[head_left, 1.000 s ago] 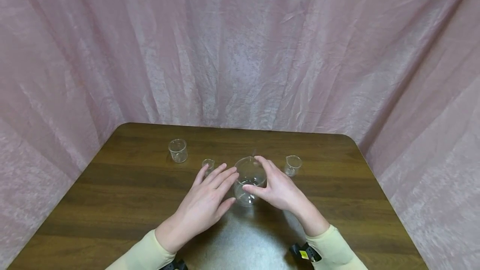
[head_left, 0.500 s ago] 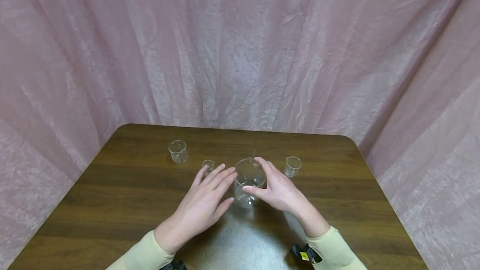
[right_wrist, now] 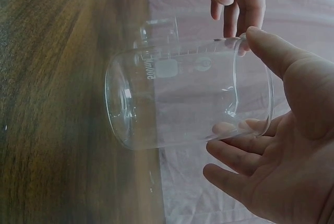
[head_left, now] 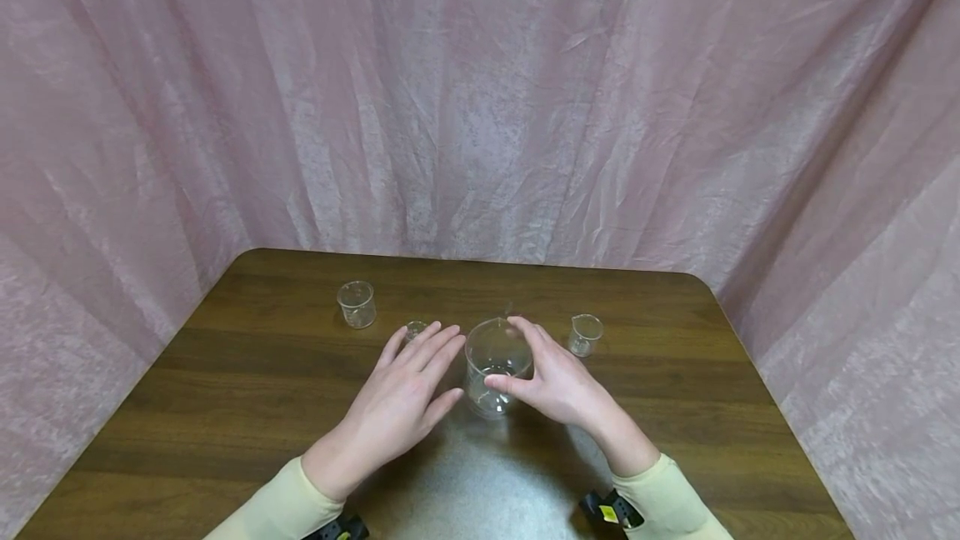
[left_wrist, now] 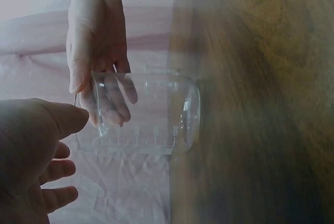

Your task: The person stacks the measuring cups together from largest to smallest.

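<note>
A large clear glass beaker point(head_left: 491, 400) with a pour spout and white markings stands upright on the brown wooden table point(head_left: 247, 373). My right hand point(head_left: 558, 377) grips it near the rim, thumb on the near side and fingers round the far side. In the right wrist view, that hand point(right_wrist: 297, 145) spans the mouth of the beaker point(right_wrist: 180, 98). At the beaker's left, my left hand point(head_left: 397, 398) is held with fingers extended, a small gap from the glass in the head view. Beyond its fingertips, a tiny beaker point(head_left: 416, 328) is partly hidden.
One small beaker point(head_left: 357, 307) stands toward the back left, another point(head_left: 585, 336) just right of my right hand. A faint glassy shape shows behind the large beaker. Pink curtains point(head_left: 480, 107) hang round the table's back and sides.
My left hand has drawn slightly left, away from the large beaker, and covers more of the tiny beaker. The right hand keeps its grip, and the large beaker has hardly moved.
</note>
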Available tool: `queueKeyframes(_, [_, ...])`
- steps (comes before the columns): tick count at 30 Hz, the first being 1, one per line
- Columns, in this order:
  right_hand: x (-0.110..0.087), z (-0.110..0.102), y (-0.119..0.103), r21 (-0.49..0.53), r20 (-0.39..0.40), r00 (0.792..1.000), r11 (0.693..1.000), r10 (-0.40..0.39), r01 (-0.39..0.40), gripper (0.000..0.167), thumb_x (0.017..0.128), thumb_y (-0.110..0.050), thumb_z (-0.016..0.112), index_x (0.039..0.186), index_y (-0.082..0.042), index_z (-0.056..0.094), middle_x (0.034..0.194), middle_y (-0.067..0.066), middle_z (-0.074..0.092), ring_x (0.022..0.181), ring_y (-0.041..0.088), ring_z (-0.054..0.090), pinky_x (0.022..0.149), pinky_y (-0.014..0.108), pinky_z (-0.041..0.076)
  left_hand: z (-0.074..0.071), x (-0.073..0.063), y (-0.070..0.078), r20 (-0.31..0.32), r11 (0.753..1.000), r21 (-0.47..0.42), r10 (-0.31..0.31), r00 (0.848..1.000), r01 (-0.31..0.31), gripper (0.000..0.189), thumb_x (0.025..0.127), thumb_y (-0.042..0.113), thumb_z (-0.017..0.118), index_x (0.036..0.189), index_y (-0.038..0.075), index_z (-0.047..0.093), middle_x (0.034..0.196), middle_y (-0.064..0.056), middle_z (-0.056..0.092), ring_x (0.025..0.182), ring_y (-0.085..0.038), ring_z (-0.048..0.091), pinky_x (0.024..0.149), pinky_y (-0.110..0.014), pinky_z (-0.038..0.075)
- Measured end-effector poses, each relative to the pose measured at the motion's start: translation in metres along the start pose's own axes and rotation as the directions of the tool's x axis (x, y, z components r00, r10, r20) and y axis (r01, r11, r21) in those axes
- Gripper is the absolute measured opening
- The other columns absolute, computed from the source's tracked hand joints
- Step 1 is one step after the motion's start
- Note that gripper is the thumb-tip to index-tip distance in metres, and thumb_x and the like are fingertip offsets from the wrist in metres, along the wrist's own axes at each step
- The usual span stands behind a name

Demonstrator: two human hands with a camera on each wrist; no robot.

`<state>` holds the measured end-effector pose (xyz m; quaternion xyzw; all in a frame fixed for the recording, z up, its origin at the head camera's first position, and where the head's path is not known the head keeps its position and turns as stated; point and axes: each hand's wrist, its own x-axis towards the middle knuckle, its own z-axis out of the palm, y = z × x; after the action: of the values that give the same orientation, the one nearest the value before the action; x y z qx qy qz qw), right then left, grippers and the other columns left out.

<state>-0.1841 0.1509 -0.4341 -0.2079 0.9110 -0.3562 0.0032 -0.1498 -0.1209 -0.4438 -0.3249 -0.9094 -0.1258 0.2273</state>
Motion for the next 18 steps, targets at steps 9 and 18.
queueKeyframes(9, [-0.0009, 0.0001, 0.0007, 0.009, 0.006, 1.000, 1.000, 0.001, -0.001, 0.093, 0.093, -0.059, 0.085, 0.164, -0.012, 0.046, 0.152, 0.006, 0.064, 0.132, 0.030, 0.066, 0.111, 0.058, 0.051, -0.0015, 0.0014, -0.0064, 0.005, 1.000, 0.003, -0.029, 1.000, 0.029, 0.073, 0.102, 0.040, 0.082, 0.160, 0.007, 0.056, 0.167, -0.012, 0.052, 0.158, -0.035, 0.044, 0.128, -0.067, 0.028])
queueKeyframes(18, [-0.0008, 0.0000, 0.0018, 0.008, 0.005, 1.000, 1.000, 0.000, 0.000, 0.092, 0.093, -0.057, 0.086, 0.163, -0.012, 0.047, 0.151, 0.006, 0.064, 0.132, 0.029, 0.066, 0.112, 0.058, 0.051, 0.0013, 0.0014, -0.0107, 0.039, 0.998, 0.019, -0.065, 0.997, 0.064, 0.081, 0.103, 0.049, 0.079, 0.166, 0.008, 0.049, 0.174, -0.012, 0.042, 0.161, -0.037, 0.037, 0.129, -0.067, 0.023])
